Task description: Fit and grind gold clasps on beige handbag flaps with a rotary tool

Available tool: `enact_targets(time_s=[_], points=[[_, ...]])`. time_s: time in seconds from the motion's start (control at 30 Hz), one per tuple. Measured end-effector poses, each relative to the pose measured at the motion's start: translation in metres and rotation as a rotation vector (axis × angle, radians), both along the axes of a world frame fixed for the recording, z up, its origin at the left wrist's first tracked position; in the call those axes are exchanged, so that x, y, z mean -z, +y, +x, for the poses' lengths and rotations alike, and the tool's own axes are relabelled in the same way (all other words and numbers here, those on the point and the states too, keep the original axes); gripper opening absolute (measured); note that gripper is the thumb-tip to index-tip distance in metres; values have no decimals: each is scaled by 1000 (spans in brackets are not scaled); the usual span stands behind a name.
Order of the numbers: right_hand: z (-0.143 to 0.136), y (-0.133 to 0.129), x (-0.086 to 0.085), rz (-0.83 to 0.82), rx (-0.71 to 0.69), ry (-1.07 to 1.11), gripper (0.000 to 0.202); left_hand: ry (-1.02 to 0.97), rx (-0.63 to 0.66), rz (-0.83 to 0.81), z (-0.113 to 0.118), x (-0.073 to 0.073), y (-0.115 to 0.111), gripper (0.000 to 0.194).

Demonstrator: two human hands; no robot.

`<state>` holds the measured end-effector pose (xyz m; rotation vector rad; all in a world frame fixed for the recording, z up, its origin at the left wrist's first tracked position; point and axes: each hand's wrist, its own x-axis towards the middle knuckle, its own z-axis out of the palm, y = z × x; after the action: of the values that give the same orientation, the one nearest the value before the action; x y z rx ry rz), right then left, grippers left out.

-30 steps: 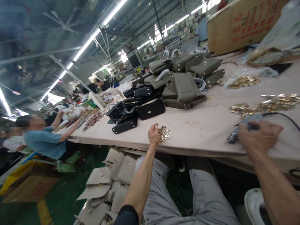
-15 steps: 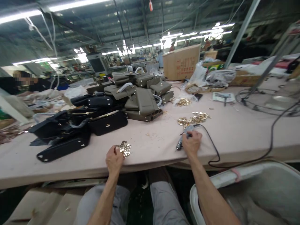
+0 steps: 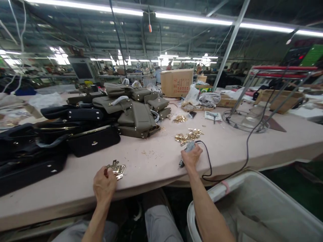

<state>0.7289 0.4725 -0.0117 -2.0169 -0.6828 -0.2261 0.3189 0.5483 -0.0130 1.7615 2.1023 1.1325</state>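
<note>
My left hand is at the table's front edge, its fingers curled together at a small pile of shiny metal plates; what is between the fingertips is too small to name. To the right, my right hand is wrapped round a grey corded power tool, whose metal tip points down and left close to the tabletop. Just beyond the tool lies a heap of gold metal pieces. A second gold heap sits farther back.
Black handbags and olive handbags are piled at left and centre. A cardboard box and a wire-based stand are behind. The tool's black cable crosses the right side above a white bin.
The view has turned right and levelled, so the table contents appear farther left. My right hand still grips the tool, and my left hand is still at the metal plates.
</note>
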Motion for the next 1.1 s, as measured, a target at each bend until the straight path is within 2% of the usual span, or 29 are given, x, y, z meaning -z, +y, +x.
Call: enact_targets(time_s=[0.17, 0.23, 0.33, 0.43, 0.5, 0.6, 0.67, 0.77, 0.9, 1.1], points=[[59, -15, -10, -63, 174, 157, 85, 0, 15, 59, 4, 1, 0, 27], [73, -21, -12, -80, 217, 188, 86, 6, 15, 81, 6, 1, 1, 26], [77, -24, -14, -170, 240, 91, 78, 16, 15, 100, 7, 2, 1, 25], [72, -11, -19, -271, 254, -135, 64, 19, 11, 111, 8, 4, 1, 24], [71, 12, -28, -334, 132, -227, 58, 26, 10, 119, 9, 5, 1, 25], [73, 59, -46, -475, -211, -300, 60, 51, 3, 138, 11, 7, 2, 26], [74, 88, -54, -610, -391, -340, 63, 69, -6, 158, 12, 8, 3, 28], [73, 113, -58, -771, -502, -336, 59, 73, -19, 179, 13, 9, 4, 28], [75, 114, -52, -822, -488, -332, 56, 73, -8, 184, 14, 9, 2, 28], [73, 85, -40, -851, -593, -368, 54, 77, -23, 186, 17, 11, 2, 29]])
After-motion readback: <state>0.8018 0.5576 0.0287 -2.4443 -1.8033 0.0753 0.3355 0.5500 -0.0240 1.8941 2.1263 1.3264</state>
